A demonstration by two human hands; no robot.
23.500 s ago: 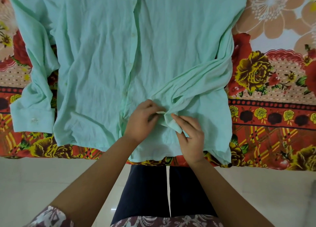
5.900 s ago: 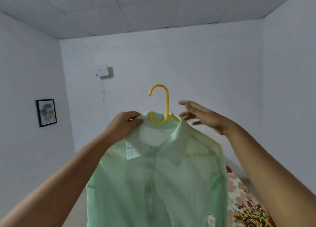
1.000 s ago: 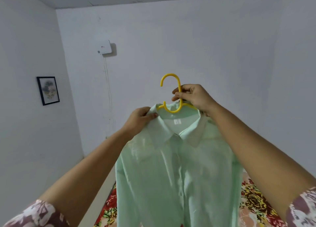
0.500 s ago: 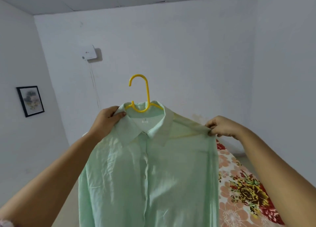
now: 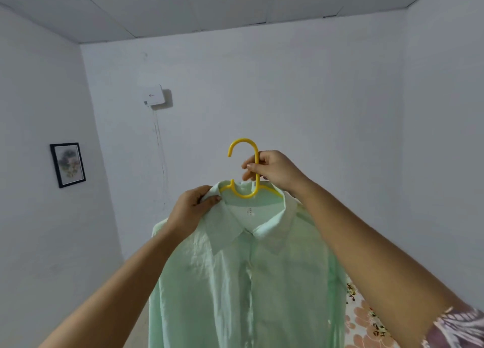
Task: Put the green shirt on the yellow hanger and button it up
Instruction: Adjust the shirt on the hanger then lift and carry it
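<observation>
The pale green shirt hangs in the air in front of me on the yellow hanger, front facing me and its placket closed down the middle. Only the hanger's hook and neck curve show above the collar; its arms are hidden inside the shoulders. My right hand grips the stem of the hook. My left hand pinches the left side of the collar.
White walls and a panelled ceiling surround me. A small framed picture hangs on the left wall and a white box with a trailing wire on the far wall. The floral bedsheet shows at the lower right.
My right hand has left the shirt's right shoulder and taken the hook stem. The shirt now sits nearer the middle of the view. The left hand has kept its hold on the collar.
</observation>
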